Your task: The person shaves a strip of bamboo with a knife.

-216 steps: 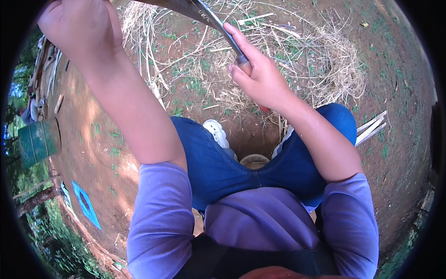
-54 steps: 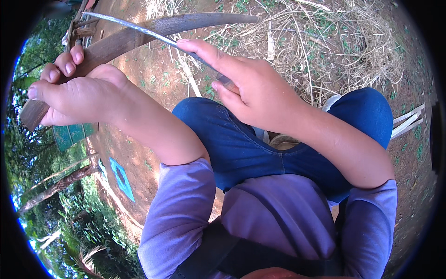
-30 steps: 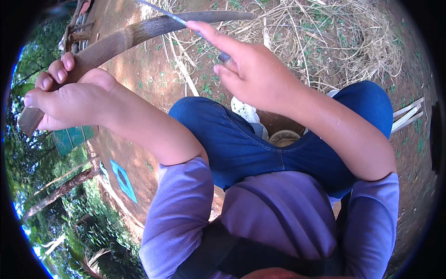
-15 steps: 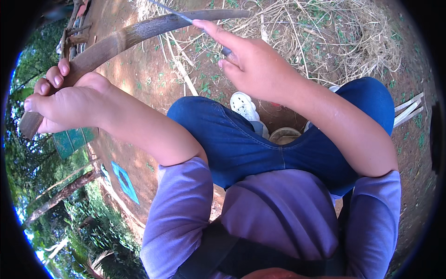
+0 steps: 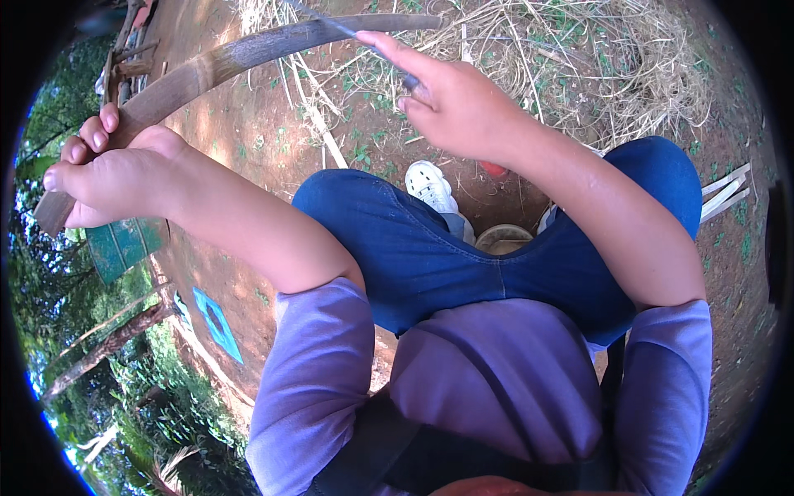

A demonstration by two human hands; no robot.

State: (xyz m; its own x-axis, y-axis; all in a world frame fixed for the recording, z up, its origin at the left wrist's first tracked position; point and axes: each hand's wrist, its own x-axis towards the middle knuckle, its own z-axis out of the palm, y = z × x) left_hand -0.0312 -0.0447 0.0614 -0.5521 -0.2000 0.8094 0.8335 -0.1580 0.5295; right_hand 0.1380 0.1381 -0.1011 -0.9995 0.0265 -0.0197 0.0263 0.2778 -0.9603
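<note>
My left hand (image 5: 128,178) is closed around the lower left end of a long split-bamboo strip (image 5: 236,62). The strip runs up and to the right, crossed by a node ring, and looks bent in this view. In my right hand (image 5: 467,107) is a knife (image 5: 337,26) with a thin grey blade. My index finger lies stretched along the knife, and the other fingers curl around its mostly hidden dark handle. The blade crosses the upper part of the strip; whether it touches the bamboo I cannot tell.
Pale shavings (image 5: 579,74) lie heaped on the brown soil ahead. Between my white shoes (image 5: 430,188) and my jeans sits a round, bowl-like object (image 5: 503,240). Light strips (image 5: 726,194) lie at the right. A green container (image 5: 124,248) and blue sheet (image 5: 217,325) are at the left.
My right hand has shifted slightly to the right with the knife, uncovering more of a small red thing below the wrist. My left hand keeps its hold on the bamboo strip.
</note>
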